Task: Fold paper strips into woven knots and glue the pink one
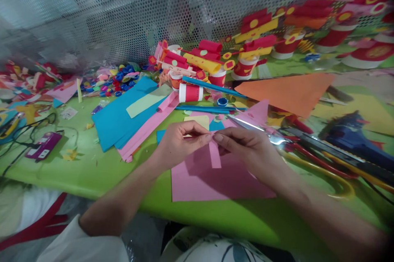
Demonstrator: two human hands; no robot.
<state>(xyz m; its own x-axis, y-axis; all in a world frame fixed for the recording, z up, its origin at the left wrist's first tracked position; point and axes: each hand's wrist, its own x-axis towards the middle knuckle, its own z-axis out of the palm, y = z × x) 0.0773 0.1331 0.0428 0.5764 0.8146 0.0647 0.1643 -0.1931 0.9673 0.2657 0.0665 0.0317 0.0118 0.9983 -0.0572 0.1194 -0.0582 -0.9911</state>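
Between my two hands is a narrow pink paper strip, its lower end hanging free. My left hand pinches the strip's top end with thumb and forefinger. From the other side my right hand pinches the same end, its fingertips almost meeting the left ones. Under both hands lies a larger pink paper sheet. Just beyond the hands are a pale yellow paper piece and a toppled red and white paper cup. Scissors with long blades lie right of my right hand.
Blue sheets and folded pink strips lie left. An orange sheet and a dark blue glue gun are at right. Decorated cups line the back before a perforated metal panel. A purple power strip sits far left.
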